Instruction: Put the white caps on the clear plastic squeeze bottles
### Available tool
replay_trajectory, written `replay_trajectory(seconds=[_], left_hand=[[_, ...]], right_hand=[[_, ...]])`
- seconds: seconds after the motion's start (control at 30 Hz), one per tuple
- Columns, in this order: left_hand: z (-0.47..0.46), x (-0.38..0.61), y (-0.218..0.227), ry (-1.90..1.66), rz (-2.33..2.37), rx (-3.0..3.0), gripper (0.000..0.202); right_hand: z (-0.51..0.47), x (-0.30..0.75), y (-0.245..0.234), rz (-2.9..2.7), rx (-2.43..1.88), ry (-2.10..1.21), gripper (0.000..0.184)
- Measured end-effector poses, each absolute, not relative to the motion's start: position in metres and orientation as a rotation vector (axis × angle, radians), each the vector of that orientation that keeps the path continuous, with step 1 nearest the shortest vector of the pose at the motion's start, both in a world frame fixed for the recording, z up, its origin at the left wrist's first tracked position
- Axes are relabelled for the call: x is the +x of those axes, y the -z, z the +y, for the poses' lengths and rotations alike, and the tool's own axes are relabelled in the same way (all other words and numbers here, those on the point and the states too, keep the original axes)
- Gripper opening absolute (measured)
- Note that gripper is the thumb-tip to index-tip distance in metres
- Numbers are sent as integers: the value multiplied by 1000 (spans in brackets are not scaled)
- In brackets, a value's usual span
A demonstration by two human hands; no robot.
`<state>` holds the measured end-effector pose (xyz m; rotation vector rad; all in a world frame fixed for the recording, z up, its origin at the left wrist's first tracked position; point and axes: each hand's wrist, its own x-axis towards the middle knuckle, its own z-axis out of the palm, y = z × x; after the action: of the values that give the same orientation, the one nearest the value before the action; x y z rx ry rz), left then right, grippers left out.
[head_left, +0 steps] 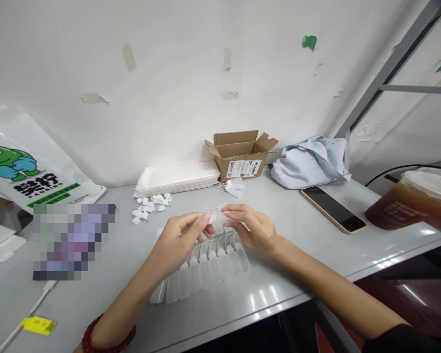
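Between both hands is a small frosted translucent pouch-like bottle, held sideways above the table. My left hand pinches its white end with thumb and fingers. Around its other end, my right hand has its fingertips closed. Below the hands, several similar frosted bottles with white necks and looped white cords lie side by side in a row. Part of another row behind is covered by my hands. To the left of the hands sits a loose pile of small white cap-like pieces.
Along the wall are a stack of white flat packets, an open cardboard box and a pale blue cloth bag. A phone and a drink cup stand right. At left are a white printed bag and a pixelated device.
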<state>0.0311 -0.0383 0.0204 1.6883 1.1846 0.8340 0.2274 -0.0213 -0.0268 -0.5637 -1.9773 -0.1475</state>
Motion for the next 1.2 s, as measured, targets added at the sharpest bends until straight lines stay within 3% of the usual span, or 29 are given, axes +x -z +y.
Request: replay_trajectory(seconds=[0.13, 0.4, 0.6, 0.73, 1.2], left_hand=[[-37, 32, -21, -812, 1180, 1694, 43], [-41, 30, -27, -897, 1139, 1734, 23], [-39, 32, -25, -846, 1176, 1731, 34], [-38, 33, -23, -811, 1189, 1740, 41], [-43, 35, -11, -1063, 1104, 2304, 15]], right_hand=[[-22, 227, 26, -1977, -572, 169, 27], [-21, 228, 25, -1962, -590, 155, 24], [-24, 228, 25, -2008, -625, 46, 21], [-27, 228, 22, -2034, -728, -110, 18], [-26, 228, 9, -1831, -958, -784, 29]])
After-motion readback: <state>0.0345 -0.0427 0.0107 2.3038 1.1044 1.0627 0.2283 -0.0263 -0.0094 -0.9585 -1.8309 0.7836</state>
